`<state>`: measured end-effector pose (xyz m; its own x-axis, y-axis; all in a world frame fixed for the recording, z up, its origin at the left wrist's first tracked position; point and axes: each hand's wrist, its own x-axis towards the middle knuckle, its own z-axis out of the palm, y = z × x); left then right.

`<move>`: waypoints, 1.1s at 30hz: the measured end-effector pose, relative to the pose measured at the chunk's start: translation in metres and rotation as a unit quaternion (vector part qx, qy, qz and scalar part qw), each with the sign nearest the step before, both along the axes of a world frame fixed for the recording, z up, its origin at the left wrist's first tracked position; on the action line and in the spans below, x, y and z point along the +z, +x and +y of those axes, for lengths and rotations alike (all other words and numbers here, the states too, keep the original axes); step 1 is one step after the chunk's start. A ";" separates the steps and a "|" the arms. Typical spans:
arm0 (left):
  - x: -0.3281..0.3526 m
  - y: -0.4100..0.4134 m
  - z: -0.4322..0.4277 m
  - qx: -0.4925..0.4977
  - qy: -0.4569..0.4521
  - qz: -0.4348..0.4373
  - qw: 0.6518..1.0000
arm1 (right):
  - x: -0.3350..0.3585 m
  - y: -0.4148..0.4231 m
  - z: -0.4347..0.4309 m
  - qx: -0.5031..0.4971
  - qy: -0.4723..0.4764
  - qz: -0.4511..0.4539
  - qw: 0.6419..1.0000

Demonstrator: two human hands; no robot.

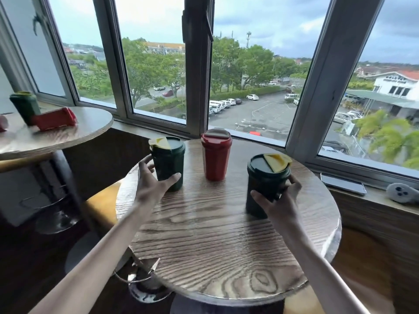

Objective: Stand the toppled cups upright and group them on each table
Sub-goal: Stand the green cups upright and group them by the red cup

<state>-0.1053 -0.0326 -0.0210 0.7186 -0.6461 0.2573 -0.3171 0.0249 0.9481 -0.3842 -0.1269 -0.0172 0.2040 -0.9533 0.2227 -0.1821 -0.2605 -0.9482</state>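
Observation:
Three lidded cups stand upright on the round wooden table (217, 241) in front of me. My left hand (152, 184) grips the dark green cup with a yellow flap (169, 162) at the table's left edge. A red cup with a grey lid (216, 155) stands in the middle at the back. My right hand (281, 200) grips a second dark green cup (265, 177) on the right. On the other round table (86, 130) to the left, a red cup (55, 118) lies toppled beside an upright green cup (23, 105).
A windowsill runs behind the table, with a phone (343, 183) and a grey soft object (402, 192) lying on it at the right. Stools (102, 207) stand between the two tables. A red object (2, 123) shows at the left frame edge.

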 end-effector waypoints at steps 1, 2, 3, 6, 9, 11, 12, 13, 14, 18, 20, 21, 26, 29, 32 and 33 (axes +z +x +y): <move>0.001 0.004 -0.002 -0.010 0.002 -0.002 1.000 | 0.001 -0.001 0.000 0.001 0.000 0.001 1.000; 0.002 0.007 -0.003 -0.016 0.003 0.002 1.000 | 0.000 -0.002 -0.001 0.004 0.002 0.001 1.000; 0.004 0.009 -0.005 -0.022 0.004 0.008 1.000 | 0.000 -0.003 -0.002 0.008 0.003 0.003 1.000; 0.006 0.016 -0.006 -0.051 0.024 0.015 0.998 | 0.000 -0.004 -0.002 0.016 -0.006 0.010 1.000; 0.006 0.019 -0.007 -0.046 0.029 0.005 0.999 | 0.001 -0.005 -0.006 0.029 -0.003 -0.016 0.999; 0.008 0.015 -0.007 -0.028 0.027 -0.023 0.999 | 0.004 -0.005 -0.005 0.028 -0.014 -0.018 0.999; 0.009 0.012 -0.008 -0.024 0.023 -0.031 0.999 | 0.005 -0.004 -0.006 0.029 -0.025 -0.013 0.999; 0.010 0.008 -0.009 -0.023 0.016 -0.032 0.999 | 0.006 -0.003 -0.007 0.027 -0.031 -0.011 0.999; 0.011 0.005 -0.011 -0.026 0.009 -0.032 0.999 | 0.008 -0.001 -0.009 0.027 -0.035 -0.014 0.999; 0.015 -0.006 -0.017 -0.050 -0.011 -0.032 0.998 | 0.016 0.017 -0.016 0.029 -0.066 -0.029 0.997; 0.019 -0.012 -0.020 -0.062 -0.020 -0.021 0.998 | 0.022 0.028 -0.019 0.043 -0.079 -0.039 0.995; 0.019 -0.015 -0.021 -0.066 -0.023 -0.021 0.997 | 0.023 0.034 -0.021 0.050 -0.085 -0.039 0.994; 0.013 -0.024 -0.023 -0.068 -0.026 -0.052 0.996 | 0.026 0.055 -0.023 0.085 -0.100 -0.032 0.991; 0.008 -0.027 -0.022 -0.060 -0.024 -0.057 0.996 | 0.021 0.059 -0.024 0.096 -0.109 -0.017 0.989; 0.003 -0.027 -0.021 -0.058 -0.020 -0.055 0.997 | 0.014 0.060 -0.024 0.105 -0.100 -0.012 0.989; 0.002 -0.027 -0.021 -0.060 -0.017 -0.054 0.997 | 0.012 0.060 -0.024 0.106 -0.102 -0.007 0.989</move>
<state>-0.1325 -0.0532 -0.0188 0.6041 -0.7148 0.3522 -0.4095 0.1007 0.9067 -0.3243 -0.1504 -0.0055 0.3896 -0.8249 0.4096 -0.0910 -0.4770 -0.8742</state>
